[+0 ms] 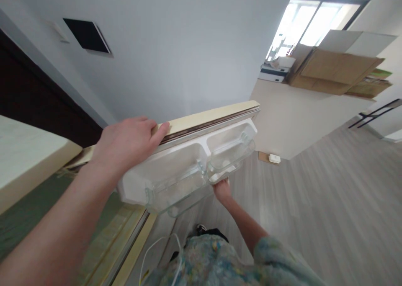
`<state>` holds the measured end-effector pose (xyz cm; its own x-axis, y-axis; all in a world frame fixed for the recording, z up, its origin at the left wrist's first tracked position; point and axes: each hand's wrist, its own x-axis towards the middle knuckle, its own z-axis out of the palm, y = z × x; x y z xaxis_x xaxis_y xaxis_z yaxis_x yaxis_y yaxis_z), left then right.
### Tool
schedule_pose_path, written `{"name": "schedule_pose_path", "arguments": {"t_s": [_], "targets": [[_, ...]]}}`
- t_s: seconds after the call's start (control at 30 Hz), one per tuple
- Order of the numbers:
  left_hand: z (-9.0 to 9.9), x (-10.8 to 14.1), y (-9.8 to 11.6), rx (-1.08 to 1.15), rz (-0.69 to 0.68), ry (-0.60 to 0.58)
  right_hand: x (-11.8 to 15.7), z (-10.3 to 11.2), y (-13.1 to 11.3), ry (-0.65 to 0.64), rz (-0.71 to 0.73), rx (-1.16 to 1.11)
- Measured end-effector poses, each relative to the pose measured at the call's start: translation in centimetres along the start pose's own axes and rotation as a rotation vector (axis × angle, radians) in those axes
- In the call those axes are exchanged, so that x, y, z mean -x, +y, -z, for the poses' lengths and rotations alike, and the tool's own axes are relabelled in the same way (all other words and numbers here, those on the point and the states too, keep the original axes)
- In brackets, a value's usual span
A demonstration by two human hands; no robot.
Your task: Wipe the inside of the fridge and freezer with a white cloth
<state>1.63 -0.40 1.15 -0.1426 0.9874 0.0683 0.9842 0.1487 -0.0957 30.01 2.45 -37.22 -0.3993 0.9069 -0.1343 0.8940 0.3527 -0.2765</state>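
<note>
A refrigerator door (213,113) stands open in front of me, its cream top edge toward me. Across that edge lies my left hand (132,135), fingers over the far side and thumb on the near side. On the door's inner face are clear door bins (179,189) in white frames, with more bins below. My right hand (222,189) reaches up to the lower right bins, fingers bent and partly hidden behind the clear plastic. Something white shows at its fingertips, too blurred to name.
The refrigerator's cream top (34,152) is at left, above its open interior. A pale cable (160,240) hangs near my clothes. Flattened cardboard (341,70) rests on a low wall by the window. A small white object (274,158) lies on the grey floor (314,206).
</note>
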Motion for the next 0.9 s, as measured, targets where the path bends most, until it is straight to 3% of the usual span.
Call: {"name": "schedule_pose_path", "arguments": {"t_s": [0.17, 0.27, 0.43, 0.6, 0.9], "targets": [[-0.5, -0.2, 0.0, -0.019, 0.001, 0.050, 8.5, -3.5, -1.0, 0.240, -0.244, -0.201], [-0.6, 0.0, -0.1, -0.016, -0.027, 0.085, 10.9, -3.6, -0.1, 0.220, -0.143, -0.291], [-1.0, 0.3, -0.2, 0.012, -0.052, 0.134, 8.9, -1.7, 1.6, 0.052, 0.087, -0.147], [-1.2, 0.5, -0.2, 0.069, -0.016, 0.171, 6.0, -2.0, 2.7, -0.121, 0.207, 0.041], [-1.0, 0.2, 0.6, 0.082, 0.071, 0.118, 2.5, -3.9, 5.4, -0.114, 0.390, 0.100]]}}
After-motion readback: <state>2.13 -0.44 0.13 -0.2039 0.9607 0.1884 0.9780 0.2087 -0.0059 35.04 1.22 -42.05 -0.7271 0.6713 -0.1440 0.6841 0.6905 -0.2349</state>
